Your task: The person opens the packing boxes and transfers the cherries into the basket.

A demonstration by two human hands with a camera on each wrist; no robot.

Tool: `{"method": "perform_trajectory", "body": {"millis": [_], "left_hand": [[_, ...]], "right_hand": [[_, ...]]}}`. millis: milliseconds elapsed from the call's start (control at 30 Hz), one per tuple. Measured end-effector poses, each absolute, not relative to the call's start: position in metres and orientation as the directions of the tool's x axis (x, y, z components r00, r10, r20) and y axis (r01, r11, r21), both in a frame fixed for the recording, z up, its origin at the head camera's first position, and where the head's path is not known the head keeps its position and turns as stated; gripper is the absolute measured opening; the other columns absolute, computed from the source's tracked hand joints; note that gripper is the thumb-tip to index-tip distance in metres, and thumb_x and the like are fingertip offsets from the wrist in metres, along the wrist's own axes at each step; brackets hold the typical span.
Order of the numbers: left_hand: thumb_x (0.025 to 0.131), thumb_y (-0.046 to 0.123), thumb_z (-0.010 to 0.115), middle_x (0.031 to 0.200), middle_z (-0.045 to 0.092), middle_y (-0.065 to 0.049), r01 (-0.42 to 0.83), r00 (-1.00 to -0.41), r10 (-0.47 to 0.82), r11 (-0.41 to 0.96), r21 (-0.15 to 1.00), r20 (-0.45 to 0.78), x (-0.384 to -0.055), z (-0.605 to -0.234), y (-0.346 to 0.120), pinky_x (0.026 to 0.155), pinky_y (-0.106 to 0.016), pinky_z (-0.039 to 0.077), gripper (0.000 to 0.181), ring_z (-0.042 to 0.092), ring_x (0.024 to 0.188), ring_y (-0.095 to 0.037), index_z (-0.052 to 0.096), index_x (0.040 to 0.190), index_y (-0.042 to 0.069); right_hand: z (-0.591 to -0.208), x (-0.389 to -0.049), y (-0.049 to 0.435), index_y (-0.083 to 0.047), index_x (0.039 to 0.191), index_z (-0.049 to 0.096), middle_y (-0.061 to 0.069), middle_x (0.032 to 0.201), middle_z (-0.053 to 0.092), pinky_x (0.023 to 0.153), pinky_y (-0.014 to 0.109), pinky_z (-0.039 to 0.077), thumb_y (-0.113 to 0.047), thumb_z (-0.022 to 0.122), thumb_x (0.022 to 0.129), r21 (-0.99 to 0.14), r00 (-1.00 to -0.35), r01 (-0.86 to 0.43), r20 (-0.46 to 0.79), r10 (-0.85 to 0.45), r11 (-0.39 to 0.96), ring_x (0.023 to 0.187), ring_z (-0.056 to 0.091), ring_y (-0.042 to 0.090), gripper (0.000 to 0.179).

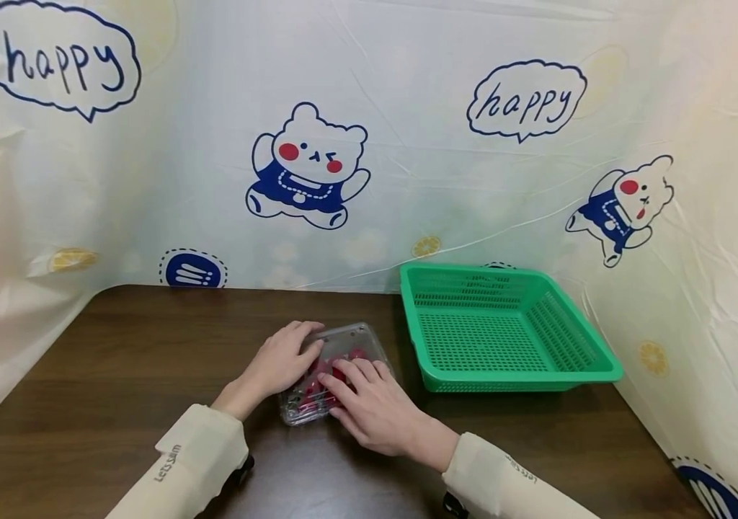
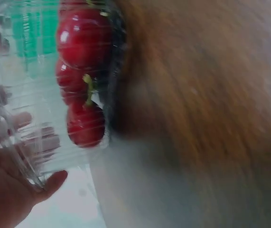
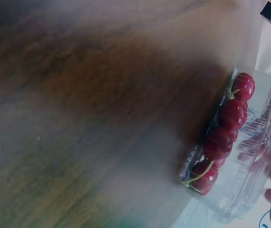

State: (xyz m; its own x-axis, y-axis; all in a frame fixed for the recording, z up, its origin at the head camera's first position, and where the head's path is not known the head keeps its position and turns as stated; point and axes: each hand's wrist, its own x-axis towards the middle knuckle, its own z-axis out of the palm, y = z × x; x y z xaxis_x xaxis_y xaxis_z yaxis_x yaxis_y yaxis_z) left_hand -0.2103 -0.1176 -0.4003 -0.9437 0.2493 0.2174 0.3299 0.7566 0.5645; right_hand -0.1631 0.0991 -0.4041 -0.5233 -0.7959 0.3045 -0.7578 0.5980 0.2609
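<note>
Remotely, I see a clear box (image 1: 347, 342) of cherries (image 2: 84, 38) in the frame's lower centre, the right hand (image 1: 378, 407) atop it with fingers spread, the left hand (image 1: 280, 360) touching its left side; whether that one pinches, I cannot tell. Lower right, a green basket (image 1: 525, 376).

Dark brown, wood-grained table (image 1: 103, 389) with a smooth top. Directly on it, near the middle, lies a clear, rectangular plastic box (image 1: 351, 336); to its right, set apart, stands a bright green, rectangular, latticed plastic basket (image 1: 482, 342).
</note>
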Motion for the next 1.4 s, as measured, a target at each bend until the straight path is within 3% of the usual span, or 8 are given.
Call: {"method": "perform_trajectory", "body": {"millis": [333, 633, 900, 1067, 1200, 1400], "left_hand": [[0.101, 0.032, 0.051, 0.129, 0.063, -0.014, 0.334, -0.943, 0.273, 0.779, 0.531, 0.192, -0.205, -0.404, -0.124, 0.098, -0.057, 0.045, 0.039, 0.059, 0.119, -0.035, 0.058, 0.131, 0.009], [0.101, 0.034, 0.050, 0.131, 0.060, -0.018, 0.312, -0.950, 0.272, 0.801, 0.511, 0.153, -0.196, -0.398, -0.128, 0.099, -0.057, 0.045, 0.045, 0.057, 0.119, -0.037, 0.054, 0.135, 0.005], [0.101, 0.033, 0.049, 0.125, 0.062, -0.020, 0.273, -0.959, 0.209, 0.859, 0.433, 0.189, -0.190, -0.401, -0.123, 0.090, -0.055, 0.049, 0.045, 0.060, 0.108, -0.037, 0.053, 0.134, 0.002], [0.101, 0.034, 0.048, 0.122, 0.062, -0.021, 0.260, -0.959, 0.188, 0.884, 0.389, 0.214, -0.187, -0.402, -0.118, 0.087, -0.054, 0.050, 0.046, 0.061, 0.104, -0.038, 0.053, 0.133, 0.001], [0.101, 0.035, 0.048, 0.122, 0.062, -0.021, 0.243, -0.961, 0.169, 0.892, 0.382, 0.218, -0.185, -0.404, -0.118, 0.087, -0.054, 0.050, 0.047, 0.061, 0.104, -0.038, 0.053, 0.133, 0.001], [0.100, 0.033, 0.048, 0.118, 0.062, -0.021, 0.212, -0.964, 0.130, 0.903, 0.374, 0.233, -0.182, -0.403, -0.114, 0.086, -0.054, 0.050, 0.045, 0.060, 0.102, -0.038, 0.054, 0.130, -0.001]], "right_hand": [[-0.409, -0.165, 0.103, -0.022, 0.142, 0.046, 0.006, 0.137, 0.049, 0.094, 0.039, 0.041, -0.058, 0.045, 0.097, 0.293, -0.593, -0.665, 0.351, -0.725, 0.687, 0.118, 0.047, 0.023, 0.058], [-0.408, -0.169, 0.106, -0.028, 0.149, 0.036, 0.006, 0.143, 0.043, 0.100, 0.042, 0.039, -0.060, 0.041, 0.097, 0.264, -0.657, -0.652, 0.271, -0.703, 0.711, 0.124, 0.045, 0.024, 0.061], [-0.406, -0.175, 0.109, -0.029, 0.152, 0.029, 0.008, 0.150, 0.035, 0.103, 0.045, 0.041, -0.058, 0.038, 0.099, 0.193, -0.677, -0.683, 0.194, -0.710, 0.704, 0.133, 0.037, 0.026, 0.061], [-0.404, -0.176, 0.110, -0.029, 0.153, 0.029, 0.009, 0.154, 0.031, 0.106, 0.048, 0.038, -0.058, 0.042, 0.098, 0.076, -0.698, -0.697, 0.158, -0.699, 0.713, 0.138, 0.032, 0.028, 0.063], [-0.403, -0.174, 0.107, -0.029, 0.152, 0.032, 0.010, 0.156, 0.029, 0.110, 0.053, 0.032, -0.061, 0.046, 0.095, -0.088, -0.729, -0.683, 0.145, -0.669, 0.725, 0.142, 0.028, 0.032, 0.066], [-0.407, -0.172, 0.098, -0.026, 0.147, 0.041, 0.014, 0.152, 0.032, 0.109, 0.057, 0.031, -0.054, 0.040, 0.100, -0.249, -0.790, -0.613, 0.211, -0.576, 0.750, 0.141, 0.029, 0.034, 0.055]]}}
